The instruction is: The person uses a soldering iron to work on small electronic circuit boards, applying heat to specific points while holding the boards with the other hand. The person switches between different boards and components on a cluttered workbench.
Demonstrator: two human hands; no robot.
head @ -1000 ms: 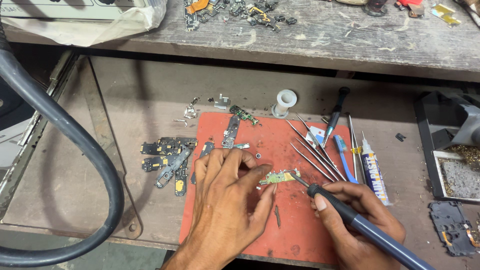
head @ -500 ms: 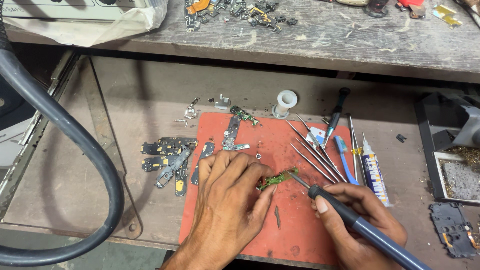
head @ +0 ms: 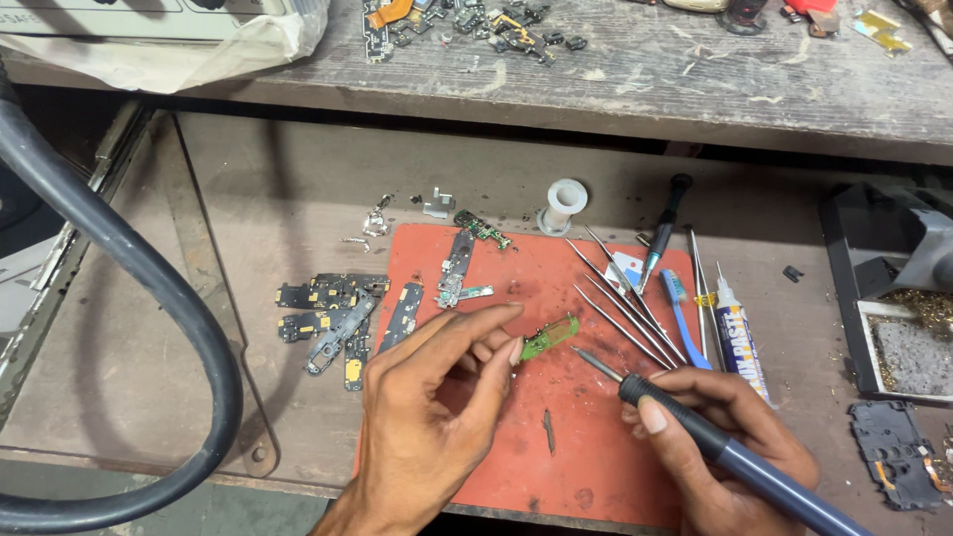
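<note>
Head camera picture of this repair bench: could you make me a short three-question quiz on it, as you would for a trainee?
1. True or false: the left hand pinches a small green circuit board at its fingertips.
2. Which tool does the right hand hold? A) the blue toothbrush B) the soldering iron C) the glue tube
3. On what does the row of tweezers lie?

Key
1. True.
2. B; its tip points toward the green board but does not touch it.
3. On the red work mat, to the right of the green board.
</note>
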